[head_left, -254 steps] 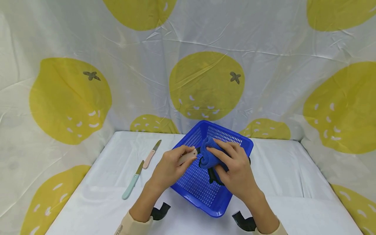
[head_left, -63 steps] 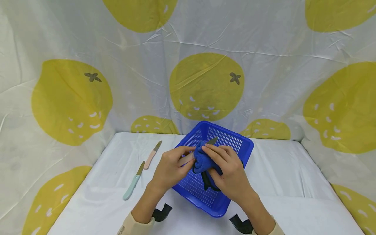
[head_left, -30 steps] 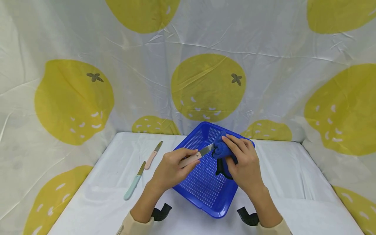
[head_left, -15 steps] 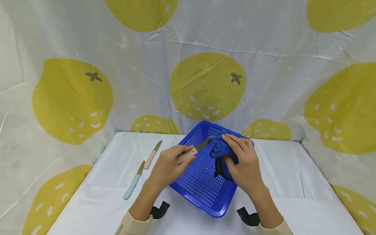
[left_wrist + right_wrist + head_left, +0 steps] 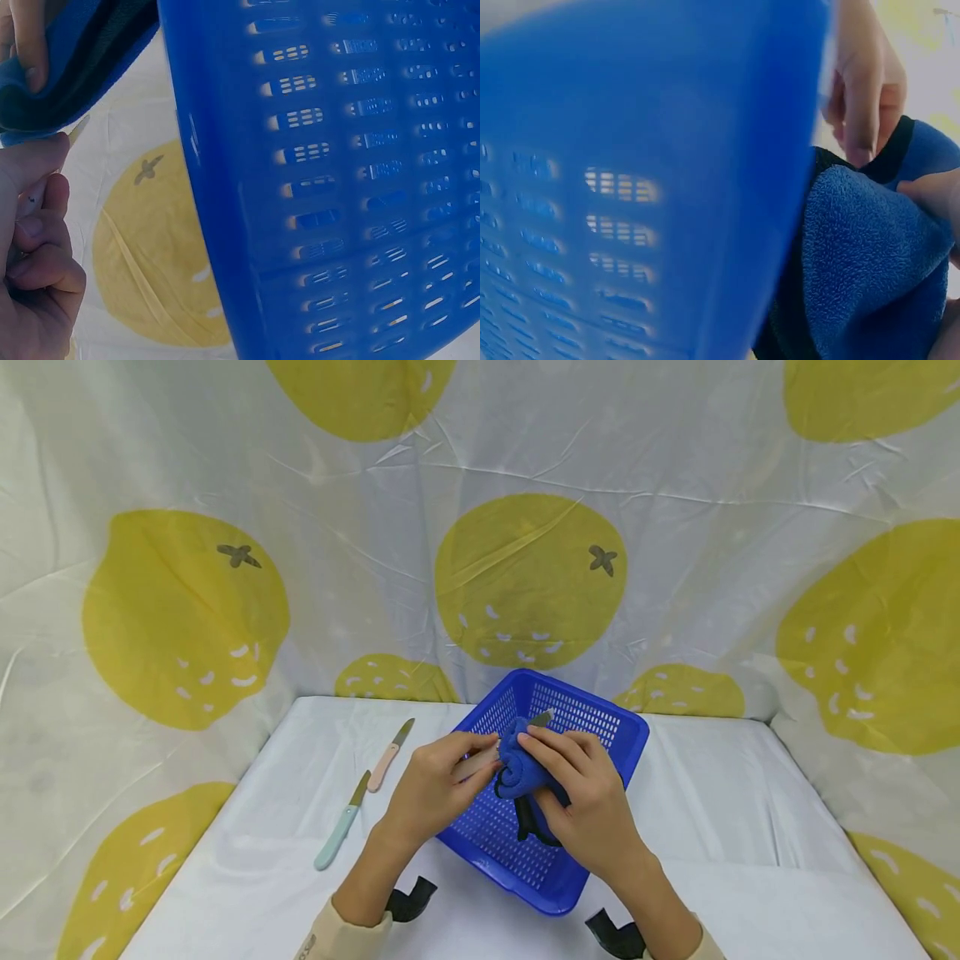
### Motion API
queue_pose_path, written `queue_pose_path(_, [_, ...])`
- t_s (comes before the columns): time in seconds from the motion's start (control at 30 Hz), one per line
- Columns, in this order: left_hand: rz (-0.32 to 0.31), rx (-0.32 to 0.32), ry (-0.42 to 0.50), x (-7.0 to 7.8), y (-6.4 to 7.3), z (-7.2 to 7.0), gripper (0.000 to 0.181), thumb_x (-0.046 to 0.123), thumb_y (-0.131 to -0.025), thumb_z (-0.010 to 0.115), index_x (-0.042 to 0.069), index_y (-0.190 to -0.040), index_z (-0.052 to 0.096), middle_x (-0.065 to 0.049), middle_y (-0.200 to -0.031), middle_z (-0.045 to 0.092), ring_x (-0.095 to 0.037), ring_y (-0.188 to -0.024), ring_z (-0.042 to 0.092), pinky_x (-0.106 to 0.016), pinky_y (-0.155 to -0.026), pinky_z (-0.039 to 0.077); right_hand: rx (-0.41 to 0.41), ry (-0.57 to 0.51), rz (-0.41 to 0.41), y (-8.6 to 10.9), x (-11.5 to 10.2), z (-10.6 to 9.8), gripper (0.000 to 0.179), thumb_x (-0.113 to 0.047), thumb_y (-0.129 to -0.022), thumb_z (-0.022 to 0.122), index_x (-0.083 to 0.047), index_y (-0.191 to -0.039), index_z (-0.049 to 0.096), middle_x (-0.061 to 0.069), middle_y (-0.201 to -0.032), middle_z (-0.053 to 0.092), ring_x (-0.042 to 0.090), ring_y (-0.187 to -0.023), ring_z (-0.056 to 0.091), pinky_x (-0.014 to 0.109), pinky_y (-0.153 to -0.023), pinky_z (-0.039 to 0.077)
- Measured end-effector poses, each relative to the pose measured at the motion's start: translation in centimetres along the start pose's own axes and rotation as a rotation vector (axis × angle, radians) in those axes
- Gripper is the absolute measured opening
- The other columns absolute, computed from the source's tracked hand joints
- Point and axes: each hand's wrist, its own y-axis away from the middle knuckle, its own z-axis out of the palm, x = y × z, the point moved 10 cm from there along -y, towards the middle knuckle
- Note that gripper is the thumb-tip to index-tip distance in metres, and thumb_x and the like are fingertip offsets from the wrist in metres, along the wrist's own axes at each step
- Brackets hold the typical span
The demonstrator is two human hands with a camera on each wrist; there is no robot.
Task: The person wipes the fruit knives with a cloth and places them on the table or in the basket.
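Note:
My left hand [image 5: 429, 785] holds a paring knife by its pale pink handle [image 5: 474, 764], over the blue basket [image 5: 546, 906]. In my right hand [image 5: 592, 806] is a blue towel [image 5: 519, 772] with dark edging, folded around the knife's blade. Only the blade tip [image 5: 542, 718] shows past the cloth; the middle of the blade is hidden. In the left wrist view, curled fingers [image 5: 45, 255] grip the handle below the towel [image 5: 90, 60]. The right wrist view shows the fuzzy towel [image 5: 870, 247] hanging beside the basket wall [image 5: 705, 112].
Left of the basket, a second pink-handled knife [image 5: 384, 767] and a mint-handled knife [image 5: 339, 835] lie on the white tablecloth [image 5: 262, 827]. A lemon-printed curtain [image 5: 532, 577] stands behind the table. Black curved pieces [image 5: 411, 900] sit near both wrists.
Over the last half second my right hand has moved left and down, taking the towel from the blade's tip to near the handle. The left hand has barely moved; the loose knives lie unchanged.

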Motion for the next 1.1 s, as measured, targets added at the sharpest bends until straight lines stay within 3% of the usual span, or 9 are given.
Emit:
queue_pose_path(0.23, [0.030,-0.008,0.031,0.5,0.0,0.0,0.028,0.006,-0.086,0.082,0.004,-0.113,0.074,-0.007,-0.111,0.078,-0.020,-0.097,0.077,-0.027,-0.082,0.062,-0.031,0.041,0.018,0.2,0.0,0.6,0.057,-0.008,-0.084,0.081,-0.019,-0.138,0.067,0.005,-0.138,0.067,0.028,-0.115,0.058,0.045,-0.095,0.054])
queue_pose_path(0.6, [0.040,-0.011,0.047,1.1,0.0,-0.2,0.030,0.011,-0.087,0.083,0.003,-0.114,0.074,-0.008,-0.111,0.078,-0.017,-0.090,0.077,-0.019,-0.074,0.061,0.030,0.083,0.005,0.0,0.5,-0.4,0.053,-0.005,-0.084,0.081,-0.017,-0.134,0.070,0.008,-0.136,0.068,0.033,-0.112,0.059,0.049,-0.092,0.056])
queue_pose_path(1.1, [0.041,-0.026,0.069,1.1,0.1,-0.1,0.031,0.010,-0.087,0.084,0.004,-0.116,0.074,-0.008,-0.110,0.078,-0.016,-0.089,0.077,-0.017,-0.074,0.060,0.126,0.117,0.061,0.0,3.3,-2.6,0.057,0.003,-0.081,0.077,-0.016,-0.134,0.070,0.008,-0.135,0.069,0.036,-0.114,0.058,0.050,-0.094,0.054])
